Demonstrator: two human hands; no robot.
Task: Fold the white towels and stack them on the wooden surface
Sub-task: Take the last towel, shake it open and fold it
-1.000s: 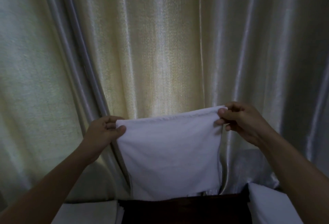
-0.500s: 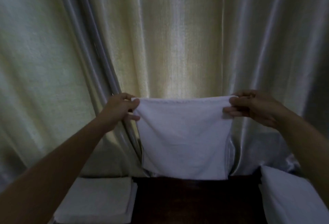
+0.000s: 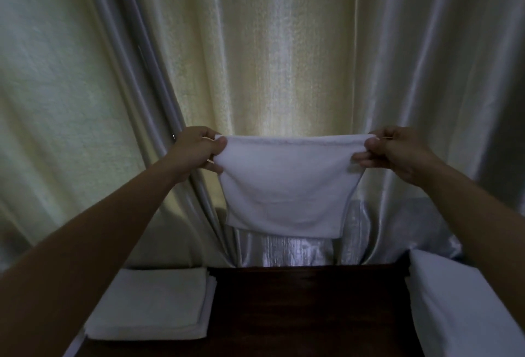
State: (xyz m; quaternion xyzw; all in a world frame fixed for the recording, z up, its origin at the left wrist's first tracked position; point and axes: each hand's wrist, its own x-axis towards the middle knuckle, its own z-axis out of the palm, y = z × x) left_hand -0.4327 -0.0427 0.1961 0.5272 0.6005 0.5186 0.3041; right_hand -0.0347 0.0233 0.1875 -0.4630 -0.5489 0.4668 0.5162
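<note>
You are not looking at any readable text here. No label, brand, number or sign is showing anywhere.

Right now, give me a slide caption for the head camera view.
Both hands, left and right, hold a white towel above the folded stack.

A white terry towel (image 3: 287, 192) hangs doubled above the dark wooden surface (image 3: 306, 311); folded white towels (image 3: 150, 305) are stacked at its left edge.

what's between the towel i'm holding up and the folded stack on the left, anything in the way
Nothing visible. The held towel hangs in the air between left hand and right hand. Below it is bare dark wooden surface, and the top of the folded stack is uncovered.
</note>
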